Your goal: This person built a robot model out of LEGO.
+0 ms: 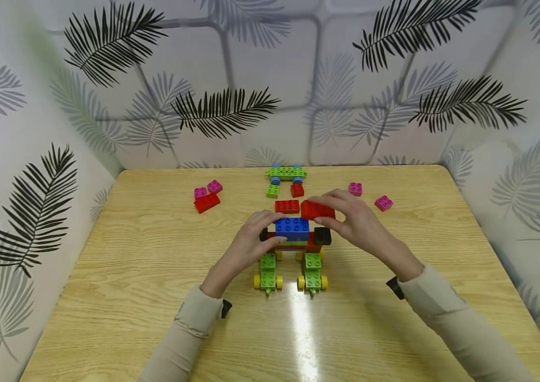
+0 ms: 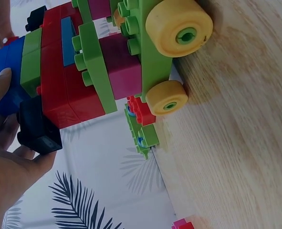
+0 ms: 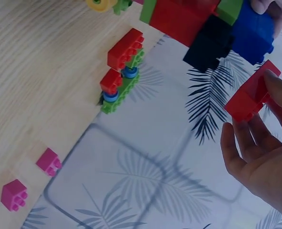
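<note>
A brick figure (image 1: 293, 244) stands mid-table: a blue brick (image 1: 291, 228) on top, black bricks (image 1: 323, 235) at its sides, a red body and two green legs on yellow wheels (image 1: 256, 281). My left hand (image 1: 262, 229) grips the figure's left side, with fingers on the blue brick (image 2: 9, 71) and the left black brick (image 2: 36, 131). My right hand (image 1: 332, 213) pinches a loose red brick (image 1: 317, 210) just above and right of the blue brick. In the right wrist view the red brick (image 3: 250, 98) hangs close to the blue brick (image 3: 253, 33), apart from it.
Behind the figure lie a red flat brick (image 1: 287, 206), a small green brick (image 1: 273, 191), a small red brick (image 1: 297, 189) and a green wheeled plate (image 1: 285, 173). Pink bricks (image 1: 383, 202) lie at the right; pink and red bricks (image 1: 206, 202) at the left. Leaf-patterned walls enclose the table (image 1: 145, 297).
</note>
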Tool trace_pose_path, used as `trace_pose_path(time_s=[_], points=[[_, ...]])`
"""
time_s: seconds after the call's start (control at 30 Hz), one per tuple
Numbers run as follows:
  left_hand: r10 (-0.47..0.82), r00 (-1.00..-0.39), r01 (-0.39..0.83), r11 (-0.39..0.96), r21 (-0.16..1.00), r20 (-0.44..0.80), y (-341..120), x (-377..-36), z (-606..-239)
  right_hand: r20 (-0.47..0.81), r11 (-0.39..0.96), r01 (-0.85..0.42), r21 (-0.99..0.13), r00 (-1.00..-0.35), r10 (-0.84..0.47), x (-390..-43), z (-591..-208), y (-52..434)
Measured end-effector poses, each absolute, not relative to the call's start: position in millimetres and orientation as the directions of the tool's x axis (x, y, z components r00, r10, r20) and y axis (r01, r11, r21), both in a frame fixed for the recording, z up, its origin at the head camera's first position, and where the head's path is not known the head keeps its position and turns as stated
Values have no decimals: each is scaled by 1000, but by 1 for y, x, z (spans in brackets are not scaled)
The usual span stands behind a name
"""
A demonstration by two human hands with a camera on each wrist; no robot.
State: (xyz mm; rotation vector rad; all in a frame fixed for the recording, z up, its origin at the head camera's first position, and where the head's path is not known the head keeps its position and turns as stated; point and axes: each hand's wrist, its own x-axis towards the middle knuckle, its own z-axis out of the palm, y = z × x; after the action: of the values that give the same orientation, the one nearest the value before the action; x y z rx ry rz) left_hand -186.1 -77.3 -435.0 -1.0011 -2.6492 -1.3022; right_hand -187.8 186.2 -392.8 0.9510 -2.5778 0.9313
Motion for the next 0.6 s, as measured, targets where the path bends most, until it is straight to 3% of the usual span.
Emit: trace_pose_path(time_s=[0.2,0.6], points=[[538,-790,562,446,697,293,-77,-189,-435,432,569,-688,-451,-726,-535,-183,-384,184],[537,-790,563,444,697,296,-77,-191,-435,368,591,-682,-432,-731,-574,-183,-378,179]])
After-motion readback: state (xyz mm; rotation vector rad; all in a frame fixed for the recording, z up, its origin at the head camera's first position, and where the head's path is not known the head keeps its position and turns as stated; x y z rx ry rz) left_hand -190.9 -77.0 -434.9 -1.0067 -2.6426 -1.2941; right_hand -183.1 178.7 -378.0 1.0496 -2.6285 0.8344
